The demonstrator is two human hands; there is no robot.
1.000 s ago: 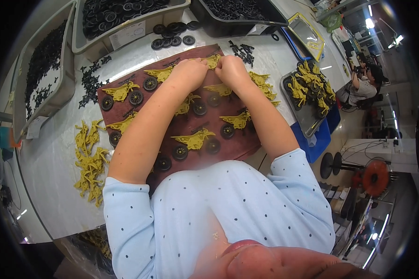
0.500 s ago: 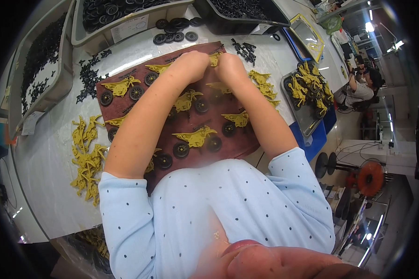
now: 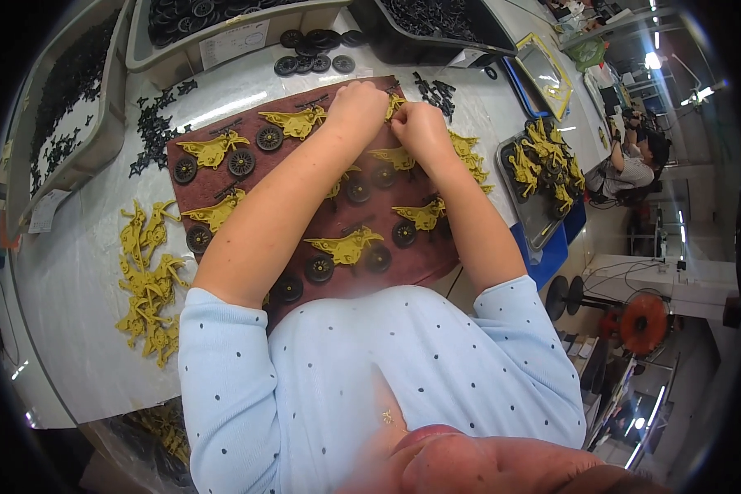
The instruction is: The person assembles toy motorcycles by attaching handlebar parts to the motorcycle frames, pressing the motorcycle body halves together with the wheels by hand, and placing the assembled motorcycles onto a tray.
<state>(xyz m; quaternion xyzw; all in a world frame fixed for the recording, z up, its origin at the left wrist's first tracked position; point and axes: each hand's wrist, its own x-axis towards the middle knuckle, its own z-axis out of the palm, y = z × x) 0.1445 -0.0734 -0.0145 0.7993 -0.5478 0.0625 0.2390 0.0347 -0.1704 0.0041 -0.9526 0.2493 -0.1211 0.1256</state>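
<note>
At the far edge of a dark red mat, both my hands meet around a yellow toy motorcycle body. My left hand is curled closed against its left side, fingertips hidden behind the knuckles. Thumb and fingers of my right hand pinch at its near right side. Left of my left hand lies another yellow motorcycle body with a black wheel. More such bodies with black wheels rest in rows on the mat, among them one near my chest. My forearms cover some of them.
Grey bins of black parts and wheels stand at the back left, a black bin behind. Loose wheels lie beyond the mat. Yellow bodies pile at left; a tray holds more at right. Another person sits farther right.
My left hand has shifted slightly left and my right hand a little right and nearer. More of the yellow motorcycle bodies on the mat's left side shows now.
</note>
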